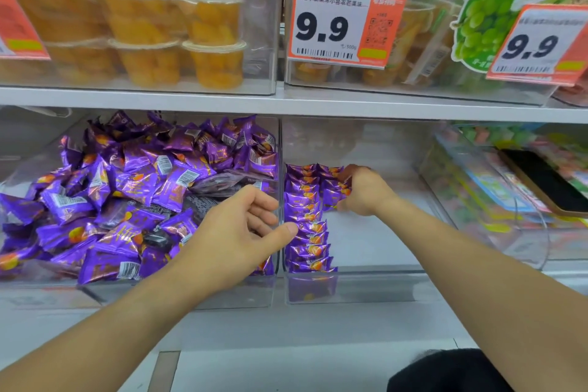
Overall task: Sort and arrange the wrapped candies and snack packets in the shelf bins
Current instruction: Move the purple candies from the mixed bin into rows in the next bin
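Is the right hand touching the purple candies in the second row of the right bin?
Touching. The head view shows the right hand with fingers curled round the short row of purple candies.

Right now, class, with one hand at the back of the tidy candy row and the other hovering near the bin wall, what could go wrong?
1. The right hand grips purple foil-wrapped candies at the back of the neat standing row; a nudge could topple that row sideways.
2. The left hand, open beside the clear plastic bin divider, might knock the loose heap of purple candies over it.
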